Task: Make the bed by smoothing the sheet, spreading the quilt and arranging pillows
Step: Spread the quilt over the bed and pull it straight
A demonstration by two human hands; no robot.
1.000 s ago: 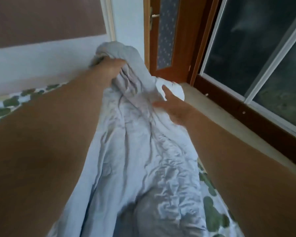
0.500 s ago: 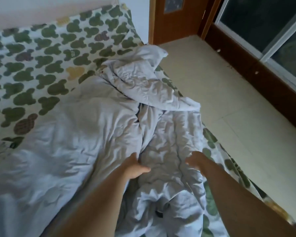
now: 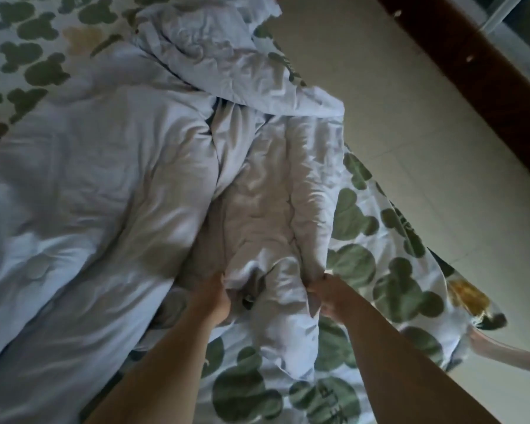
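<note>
Both hands are gripping the quilt [image 3: 110, 185]. The left hand [image 3: 216, 296] and right hand [image 3: 325, 293] are curling their fingers tight around bunched folds. The quilt is lying crumpled on the sheet [image 3: 377, 270] with green shapes.

Both my arms reach forward, hands closed on cloth.
My left forearm [image 3: 153, 362] comes in from 7 o'clock and my right forearm [image 3: 395, 356] from 5 o'clock, narrowing toward each other. My left hand [image 3: 216, 296] and right hand [image 3: 325, 293] sit level, apart, fingers curled, each gripping a bunched fold of the quilt [image 3: 266, 215].
</note>
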